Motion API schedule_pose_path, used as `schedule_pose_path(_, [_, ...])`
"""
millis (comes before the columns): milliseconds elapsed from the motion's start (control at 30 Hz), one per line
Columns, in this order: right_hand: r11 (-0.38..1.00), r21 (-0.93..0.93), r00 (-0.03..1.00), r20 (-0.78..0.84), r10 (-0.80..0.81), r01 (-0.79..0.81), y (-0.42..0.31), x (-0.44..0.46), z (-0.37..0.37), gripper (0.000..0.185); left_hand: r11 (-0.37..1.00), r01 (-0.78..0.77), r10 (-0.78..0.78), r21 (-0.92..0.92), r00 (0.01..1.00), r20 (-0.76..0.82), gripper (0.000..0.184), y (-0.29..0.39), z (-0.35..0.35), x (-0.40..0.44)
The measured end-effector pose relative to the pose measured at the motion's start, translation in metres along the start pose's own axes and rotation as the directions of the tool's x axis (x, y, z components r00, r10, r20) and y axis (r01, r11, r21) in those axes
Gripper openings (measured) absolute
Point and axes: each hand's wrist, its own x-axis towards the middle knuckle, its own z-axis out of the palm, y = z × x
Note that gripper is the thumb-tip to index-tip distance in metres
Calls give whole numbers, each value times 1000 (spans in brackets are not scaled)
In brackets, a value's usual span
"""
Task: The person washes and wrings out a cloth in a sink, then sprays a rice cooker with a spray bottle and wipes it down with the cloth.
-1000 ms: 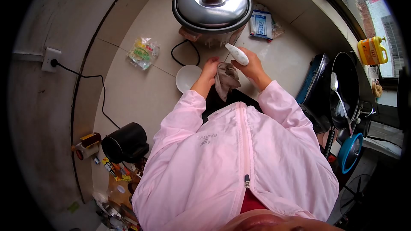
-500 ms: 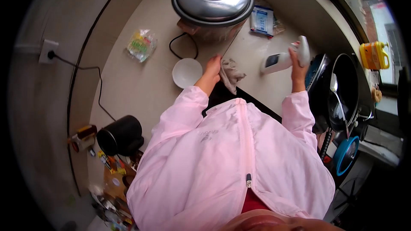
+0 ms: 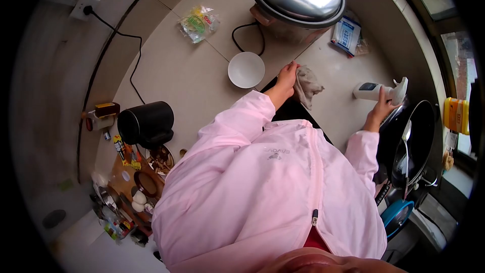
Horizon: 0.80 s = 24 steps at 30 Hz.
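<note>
My left hand [image 3: 286,81] is closed on a crumpled grey cloth [image 3: 307,86], which hangs from its fingers over the counter by the edge of a black panel. A white bowl [image 3: 246,70] sits just left of this hand. Over to the right, my right hand [image 3: 380,111] grips a white spray bottle [image 3: 368,90] around its neck, below the trigger head [image 3: 400,91]. The bottle has a dark label and is tilted sideways, its base pointing left. I cannot tell whether it touches the counter.
Behind the bowl stands a large lidded cooker [image 3: 298,0] with a black cord. A blue-white packet [image 3: 347,35] lies beside it, and a clear plastic bag [image 3: 198,23] further left. A black wok [image 3: 417,141] with a spoon stands at right, a black kettle [image 3: 145,124] at left.
The view has turned, so the counter things appear further right. The spray bottle's trigger head has tipped lower in the picture. Both hands keep their hold on the cloth and the bottle.
</note>
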Motion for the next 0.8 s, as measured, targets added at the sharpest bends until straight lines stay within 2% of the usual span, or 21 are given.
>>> schedule_pose_path(33, [991, -79, 992, -81, 97, -104, 6, -9, -2, 82, 999, 1, 0, -39, 999, 35, 29, 0, 3, -1])
schedule_pose_path(100, [970, 49, 953, 205, 224, -238, -14, -61, 10, 68, 998, -26, 30, -63, 998, 64, 27, -1, 10, -4])
schedule_pose_path(167, [991, -109, 831, 542, 124, -77, -34, -103, 29, 54, 993, 16, 9, -119, 979, 206, 26, 4, 20, -13])
schedule_pose_path(233, [935, -32, 666, 693, 276, -354, -75, -134, 49, 47, 992, 26, 2, -122, 974, 228, 23, 11, 30, -26])
schedule_pose_path(300, [910, 8, 625, 729, 278, -414, -73, -144, 59, 45, 998, 16, 6, -59, 938, 346, 20, 15, 38, -33])
schedule_pose_path(367, [882, 46, 584, 765, 271, -469, -65, -141, 65, 42, 999, -8, 26, -51, 931, 364, 19, 19, 35, -35])
schedule_pose_path(433, [887, -36, 527, 793, 306, -461, -55, -128, 67, 37, 934, -240, 119, 263, 906, 405, 21, 19, 21, -28])
schedule_pose_path(467, [887, -37, 523, 796, 304, -460, -54, -126, 69, 37, 935, -242, 123, 260, 907, 402, 21, 22, 12, -28])
schedule_pose_path(500, [897, -20, 588, 748, 307, -442, -53, -125, 70, 35, 588, -488, 267, 645, 870, 415, 27, 28, 1, -30])
schedule_pose_path(533, [906, -2, 651, 695, 305, -423, -52, -124, 72, 33, 48, -541, 368, 839, 791, 489, 35, 36, -10, -32])
schedule_pose_path(567, [906, 0, 650, 697, 303, -422, -51, -123, 72, 33, -263, -423, 343, 867, 800, 493, 45, 53, -17, -42])
schedule_pose_path(600, [891, 8, 655, 681, 327, -453, -49, -121, 73, 33, -547, -263, 318, 795, 813, 488, 54, 71, -24, -51])
schedule_pose_path(633, [876, 18, 660, 664, 350, -482, -47, -118, 73, 33, -622, -210, 235, 754, 869, 436, 65, 78, -39, -41])
schedule_pose_path(667, [900, -6, 673, 662, 329, -435, -43, -115, 74, 34, -670, -155, 211, 726, 898, 386, 69, 88, -48, -42])
schedule_pose_path(800, [863, 8, 639, 676, 368, -505, -41, -116, 81, 35, -712, -128, 96, 691, 956, 276, 74, 108, -67, -42])
